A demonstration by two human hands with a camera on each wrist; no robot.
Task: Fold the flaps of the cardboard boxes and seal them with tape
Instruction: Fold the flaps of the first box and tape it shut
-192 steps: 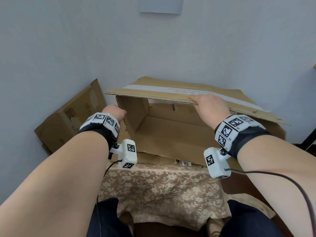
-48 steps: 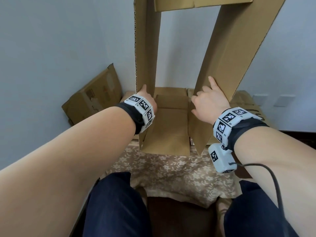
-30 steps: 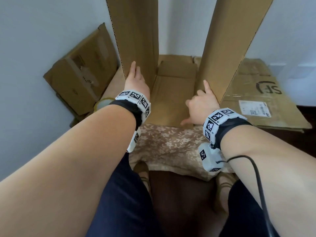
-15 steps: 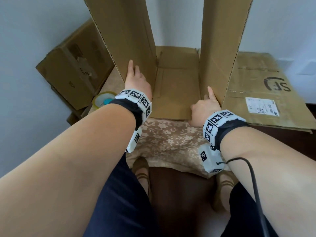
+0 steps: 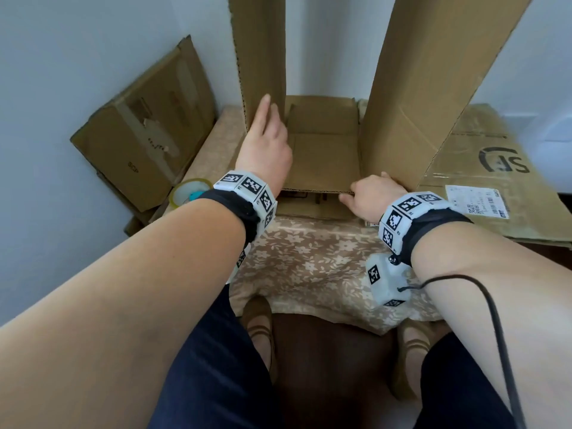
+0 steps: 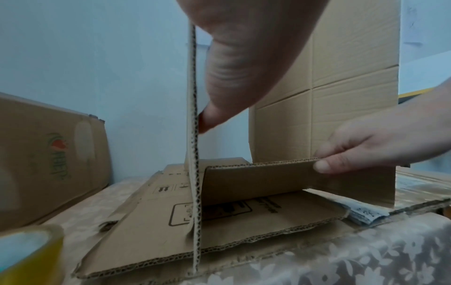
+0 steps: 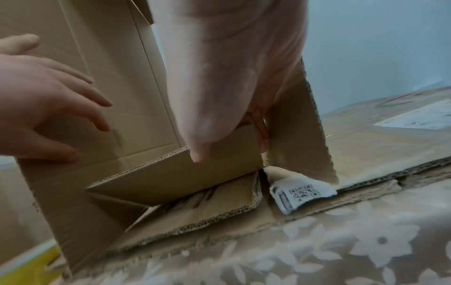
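The box (image 5: 402,88) is standing open-ended on the table (image 5: 309,267), its long walls upright. The left hand (image 5: 266,144) is lying flat, fingers straight, against the box's left wall, probably to steady it. The right hand (image 5: 371,193) is pinching the near short flap (image 6: 256,179) at the box's bottom edge, apparently lifting it inward to fold first. The tape (image 5: 188,193) is waiting left of the box, beside spare cartons.

The flattened cardboard sheet (image 5: 483,168) bears "SF"; the leaning box (image 5: 145,134) reads "SCP".
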